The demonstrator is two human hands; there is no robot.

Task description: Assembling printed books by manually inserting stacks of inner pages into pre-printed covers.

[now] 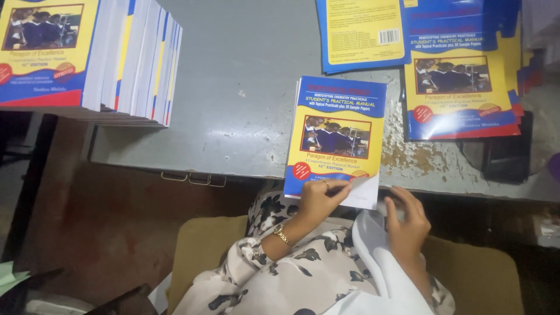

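Nearest, a patterned sleeve (280, 268) and a gold watch (282, 234) lead up to the left hand (321, 198), whose fingers pinch the near right corner of a book (336, 134), lifting its cover off the white page beneath. The right hand (406, 221) hovers just right of that corner, fingers loosely curled and holding nothing, over a white cloth (373, 256). The book, yellow and blue, lies at the near edge of a grey table (245, 87), overhanging it slightly. Farther left stands a tall stack (87, 55) of the same books; far right, 2 loose covers (461, 81) lie flat, overlapping
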